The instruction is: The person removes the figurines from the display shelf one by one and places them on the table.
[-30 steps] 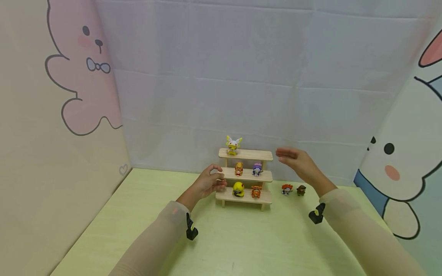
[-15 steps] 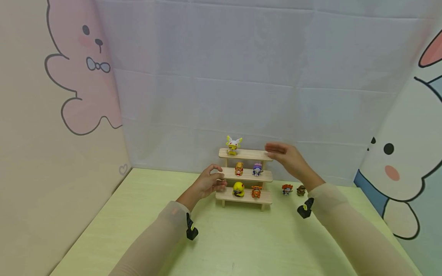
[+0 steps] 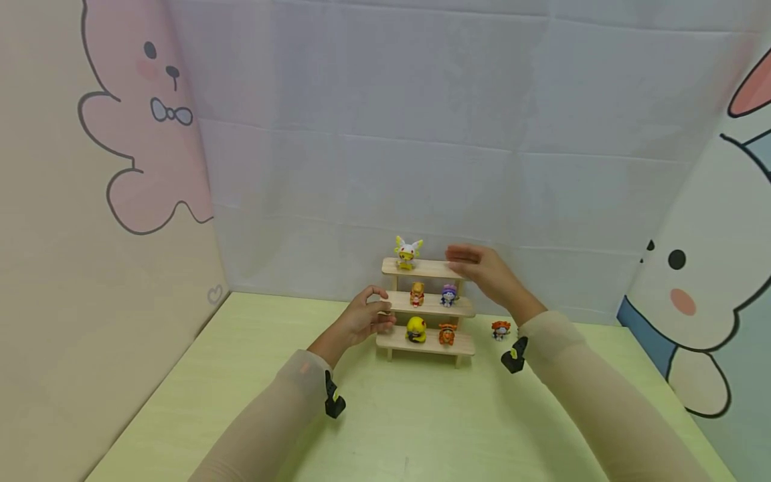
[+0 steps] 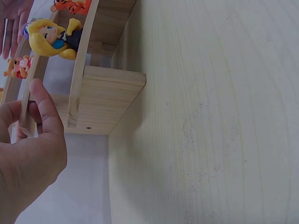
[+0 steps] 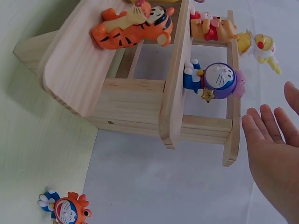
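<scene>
A three-tier wooden display shelf (image 3: 430, 341) stands on the table against the back cloth. My left hand (image 3: 361, 314) grips the left end of its middle board, thumb and fingers curled round the edge (image 4: 26, 119). Straight-fingered, my right hand (image 3: 488, 274) hovers at the right end of the top board (image 5: 232, 144), holding nothing. A white-hooded yellow figurine (image 3: 407, 254) sits on the top board's left. The middle board bears a yellow bear figurine (image 5: 215, 28) and a purple-hatted blue figurine (image 5: 215, 80). Below them are a blonde-haired figurine (image 4: 51, 39) and an orange tiger figurine (image 5: 133, 30).
On the table (image 3: 391, 422), right of the shelf, stands an orange-hooded figurine (image 3: 500, 330). The right sleeve (image 3: 566, 355) covers the spot just beyond it. A white cloth (image 3: 361, 174) hangs behind, with printed panels on both sides.
My right hand has moved left, from beside the shelf to over the top board's right end. Its sleeve now hides the brown figurine. The left hand has stayed put.
</scene>
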A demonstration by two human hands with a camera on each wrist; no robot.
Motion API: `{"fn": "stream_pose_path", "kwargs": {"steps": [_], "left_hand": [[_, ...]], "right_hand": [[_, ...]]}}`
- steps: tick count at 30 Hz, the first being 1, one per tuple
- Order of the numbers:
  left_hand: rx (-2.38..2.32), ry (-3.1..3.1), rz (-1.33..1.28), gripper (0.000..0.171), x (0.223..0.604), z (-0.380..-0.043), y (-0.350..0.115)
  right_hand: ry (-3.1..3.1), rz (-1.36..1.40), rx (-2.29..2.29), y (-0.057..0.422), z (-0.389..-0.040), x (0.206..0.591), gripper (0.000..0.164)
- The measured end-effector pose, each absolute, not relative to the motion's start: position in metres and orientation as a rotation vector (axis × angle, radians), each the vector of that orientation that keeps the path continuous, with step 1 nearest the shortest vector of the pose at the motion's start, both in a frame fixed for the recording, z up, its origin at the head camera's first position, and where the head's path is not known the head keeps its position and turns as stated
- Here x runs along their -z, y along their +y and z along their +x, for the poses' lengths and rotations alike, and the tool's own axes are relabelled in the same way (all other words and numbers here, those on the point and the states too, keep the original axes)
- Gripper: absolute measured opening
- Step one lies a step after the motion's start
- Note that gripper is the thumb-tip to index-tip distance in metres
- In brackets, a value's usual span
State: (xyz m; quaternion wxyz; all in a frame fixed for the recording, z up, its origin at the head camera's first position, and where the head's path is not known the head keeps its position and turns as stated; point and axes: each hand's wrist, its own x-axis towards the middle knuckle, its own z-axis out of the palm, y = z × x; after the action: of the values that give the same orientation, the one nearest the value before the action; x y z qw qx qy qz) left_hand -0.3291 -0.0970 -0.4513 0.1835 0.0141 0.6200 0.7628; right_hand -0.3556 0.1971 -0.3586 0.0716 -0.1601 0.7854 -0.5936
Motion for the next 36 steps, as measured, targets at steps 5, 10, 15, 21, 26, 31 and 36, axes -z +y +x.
{"fn": "stream_pose_path", "kwargs": {"steps": [5,10,15,21,26,31,36], "left_hand": [[-2.150,1.754,0.032,0.016,0.450,-0.328,-0.097],[-2.148,1.761,0.031,0.016,0.450,-0.329,-0.097],[-2.150,1.758,0.043,0.016,0.450,-0.329,-0.098],[-2.146,1.745,0.029,0.016,0.452,-0.330,-0.098],[-2.145,1.753,0.022,0.016,0.453,-0.331,-0.098],[-2.148,1.757,0.016,0.015,0.452,-0.331,-0.098],[-2.143,1.764,0.009,0.016,0.451,-0.330,-0.098]], "right_hand": [[2.334,-0.494,1.789,0.189,-0.358,0.358,0.055],[2.305,-0.473,1.810,0.181,-0.362,0.358,0.054],[2.289,-0.457,1.813,0.172,-0.367,0.359,0.055],[2.255,-0.479,1.822,0.163,-0.372,0.363,0.056],[2.308,-0.498,1.766,0.156,-0.374,0.363,0.056],[2.315,-0.488,1.737,0.147,-0.376,0.361,0.060],[2.264,-0.456,1.738,0.139,-0.380,0.359,0.068]]}}
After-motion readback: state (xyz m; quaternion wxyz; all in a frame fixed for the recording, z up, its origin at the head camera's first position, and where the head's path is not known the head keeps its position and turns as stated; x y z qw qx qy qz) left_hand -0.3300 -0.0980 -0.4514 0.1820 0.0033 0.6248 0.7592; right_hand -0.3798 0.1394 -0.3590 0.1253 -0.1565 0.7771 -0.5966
